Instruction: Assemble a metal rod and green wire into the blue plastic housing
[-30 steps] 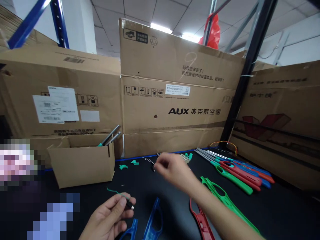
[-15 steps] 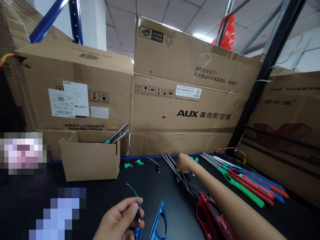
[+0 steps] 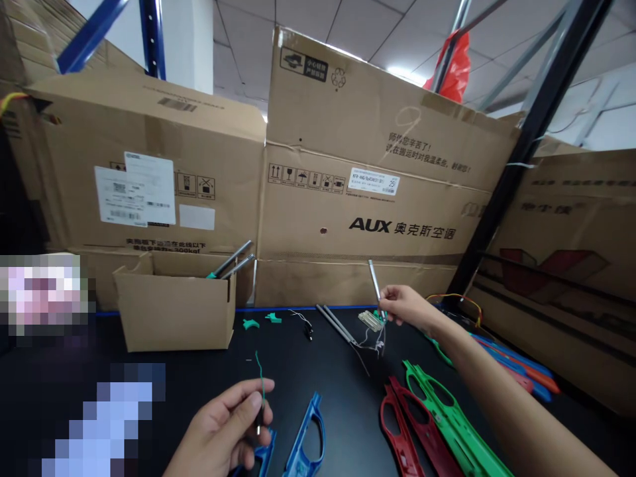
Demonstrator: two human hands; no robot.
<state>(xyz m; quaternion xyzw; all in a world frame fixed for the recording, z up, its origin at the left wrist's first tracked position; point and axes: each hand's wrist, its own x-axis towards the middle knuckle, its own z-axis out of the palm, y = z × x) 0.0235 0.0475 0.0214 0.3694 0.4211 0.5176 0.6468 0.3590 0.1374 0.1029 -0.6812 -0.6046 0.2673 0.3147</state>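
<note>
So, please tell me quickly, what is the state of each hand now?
Left hand: closed, pinching a small black part with thin green wire.
Right hand: closed, holding a slim silver metal tube.

Green wire, silver tube, black tabletop
Handle shells in blue, red and green; brown AUX carton, black lettering.
</note>
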